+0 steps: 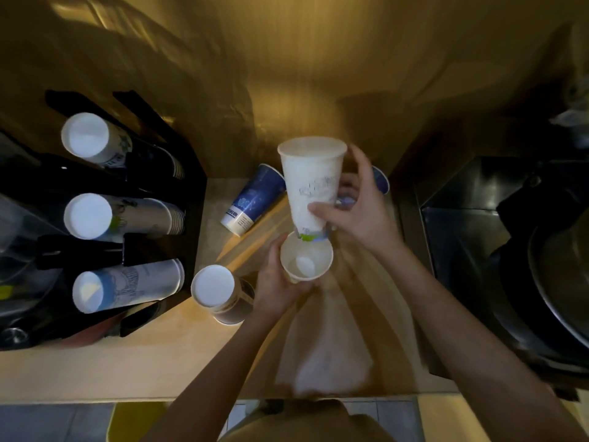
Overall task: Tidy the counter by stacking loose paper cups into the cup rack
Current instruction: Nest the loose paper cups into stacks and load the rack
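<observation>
tall cup (310, 183): white, faint blue print, green and blue near base
lying cup (255, 199): dark blue, white band
cup rack (178, 189): black
counter (127, 352): pale tan

Left hand (280, 282) gripped open cup (306, 261), mouth up. Right hand (357, 215) held tall white cup (310, 183) upside down, its rim end at open cup's mouth. Blue cup (253, 199) lay on its side near counter's (159, 362) back edge. Upside-down cup (220, 293) stood beside rack (178, 193) at left edge. Rack carried three cup stacks (127, 215).
</observation>
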